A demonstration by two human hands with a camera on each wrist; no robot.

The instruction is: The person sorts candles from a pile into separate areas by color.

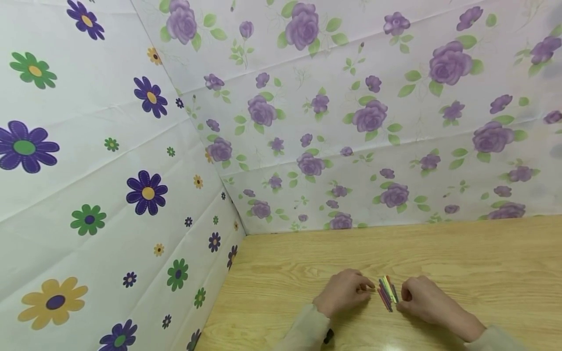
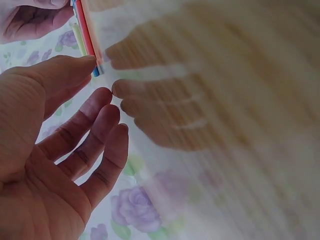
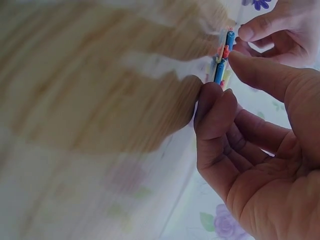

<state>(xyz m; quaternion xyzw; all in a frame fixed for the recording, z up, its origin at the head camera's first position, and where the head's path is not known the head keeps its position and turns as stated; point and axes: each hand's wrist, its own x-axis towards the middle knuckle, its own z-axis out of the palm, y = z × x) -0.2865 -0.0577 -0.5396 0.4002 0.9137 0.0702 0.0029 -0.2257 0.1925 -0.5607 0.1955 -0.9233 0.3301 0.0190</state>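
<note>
A small bundle of thin coloured sticks [image 1: 386, 295] lies on the wooden table between the two hands, in red, purple, yellow, green and blue. To its left is my left hand [image 1: 347, 292], fingers loosely bent. In the left wrist view its thumb tip overlaps the near end of a red stick [image 2: 86, 30], while the other fingers stand apart from the sticks. My right hand [image 1: 423, 300] is at the bundle's right side, its fingers bent. The right wrist view shows its thumb and index fingertips right at the end of a blue stick [image 3: 219, 72], with a gap between them.
The wood-grain table [image 1: 281, 268] is glossy and reflects the hands. A white sheet with purple roses [image 1: 369, 117] rises behind it, and another with daisy-like flowers [image 1: 145, 192] stands at the left. A small black item [image 1: 328, 336] shows by the left sleeve.
</note>
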